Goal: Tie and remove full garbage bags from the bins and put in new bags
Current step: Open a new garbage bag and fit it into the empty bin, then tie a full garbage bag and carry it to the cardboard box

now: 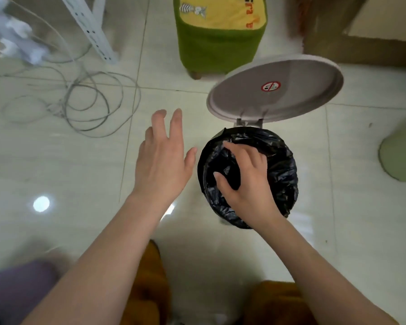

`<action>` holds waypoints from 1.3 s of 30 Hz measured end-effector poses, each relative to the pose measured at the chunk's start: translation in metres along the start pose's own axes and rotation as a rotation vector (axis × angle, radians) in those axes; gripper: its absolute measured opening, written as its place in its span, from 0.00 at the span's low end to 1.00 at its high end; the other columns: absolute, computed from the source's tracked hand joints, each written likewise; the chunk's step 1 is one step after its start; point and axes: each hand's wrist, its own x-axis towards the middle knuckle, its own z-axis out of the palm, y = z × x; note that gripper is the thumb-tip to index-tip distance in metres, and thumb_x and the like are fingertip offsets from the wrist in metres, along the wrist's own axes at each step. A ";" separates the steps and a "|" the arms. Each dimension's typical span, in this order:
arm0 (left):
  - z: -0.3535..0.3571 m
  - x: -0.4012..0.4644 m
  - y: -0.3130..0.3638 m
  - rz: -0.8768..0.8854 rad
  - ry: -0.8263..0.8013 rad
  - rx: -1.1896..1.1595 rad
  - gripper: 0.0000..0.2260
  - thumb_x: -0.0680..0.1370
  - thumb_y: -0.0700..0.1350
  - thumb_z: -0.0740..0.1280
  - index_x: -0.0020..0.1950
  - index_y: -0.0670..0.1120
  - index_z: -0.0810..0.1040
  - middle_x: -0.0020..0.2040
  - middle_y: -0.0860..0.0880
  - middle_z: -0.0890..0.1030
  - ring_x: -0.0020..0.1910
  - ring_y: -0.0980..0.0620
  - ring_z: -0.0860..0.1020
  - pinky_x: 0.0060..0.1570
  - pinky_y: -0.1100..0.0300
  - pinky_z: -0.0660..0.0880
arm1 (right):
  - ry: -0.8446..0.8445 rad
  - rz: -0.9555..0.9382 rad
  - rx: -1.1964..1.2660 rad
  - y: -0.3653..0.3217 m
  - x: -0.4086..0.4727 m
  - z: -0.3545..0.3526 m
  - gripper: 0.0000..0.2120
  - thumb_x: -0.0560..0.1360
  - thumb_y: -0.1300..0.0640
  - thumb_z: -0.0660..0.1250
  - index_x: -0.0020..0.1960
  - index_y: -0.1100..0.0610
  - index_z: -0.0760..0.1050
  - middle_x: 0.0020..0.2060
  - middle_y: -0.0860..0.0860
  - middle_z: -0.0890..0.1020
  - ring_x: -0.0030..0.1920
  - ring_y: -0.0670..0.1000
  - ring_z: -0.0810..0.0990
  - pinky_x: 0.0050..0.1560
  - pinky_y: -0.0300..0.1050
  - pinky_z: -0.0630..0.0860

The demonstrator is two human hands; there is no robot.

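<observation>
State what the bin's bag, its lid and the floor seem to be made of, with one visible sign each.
Bag: thin black plastic film, crinkled and glossy.
Lid: probably moulded plastic, smooth matte grey with a raised rim.
Floor: likely glazed ceramic tile, showing grout lines and mirrored light.
</observation>
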 end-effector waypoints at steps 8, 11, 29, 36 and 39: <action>-0.073 -0.066 -0.025 -0.318 0.071 -0.222 0.30 0.79 0.48 0.65 0.76 0.41 0.57 0.72 0.38 0.58 0.63 0.38 0.71 0.56 0.44 0.76 | -0.035 -0.018 0.002 -0.091 0.006 -0.028 0.27 0.74 0.56 0.70 0.71 0.56 0.67 0.62 0.53 0.72 0.60 0.48 0.64 0.63 0.36 0.58; -0.112 -0.084 -0.041 -0.408 0.086 -0.211 0.30 0.79 0.48 0.65 0.77 0.41 0.57 0.72 0.38 0.58 0.62 0.37 0.70 0.54 0.42 0.76 | -0.109 -0.077 -0.023 -0.132 0.003 -0.038 0.28 0.75 0.54 0.70 0.72 0.56 0.66 0.62 0.53 0.72 0.60 0.49 0.65 0.63 0.38 0.59; -0.238 -0.291 -0.226 -1.073 0.400 -0.326 0.26 0.81 0.48 0.58 0.76 0.37 0.57 0.69 0.34 0.61 0.63 0.34 0.69 0.58 0.39 0.74 | -0.592 -0.518 -0.028 -0.397 -0.044 0.120 0.28 0.79 0.52 0.64 0.75 0.51 0.59 0.62 0.50 0.70 0.60 0.42 0.62 0.63 0.39 0.61; -0.216 -0.354 -0.319 -1.265 0.431 -0.340 0.27 0.81 0.46 0.60 0.76 0.35 0.56 0.68 0.32 0.62 0.63 0.33 0.68 0.56 0.38 0.73 | -0.837 -0.664 -0.125 -0.455 -0.064 0.247 0.26 0.80 0.53 0.63 0.75 0.52 0.60 0.63 0.53 0.70 0.62 0.51 0.65 0.63 0.39 0.60; -0.199 -0.369 -0.342 -1.327 0.472 -0.360 0.27 0.81 0.47 0.60 0.76 0.36 0.56 0.68 0.34 0.61 0.63 0.34 0.68 0.57 0.40 0.74 | -0.906 -0.733 -0.200 -0.461 -0.067 0.287 0.25 0.80 0.51 0.62 0.75 0.52 0.60 0.63 0.53 0.70 0.61 0.51 0.64 0.61 0.38 0.60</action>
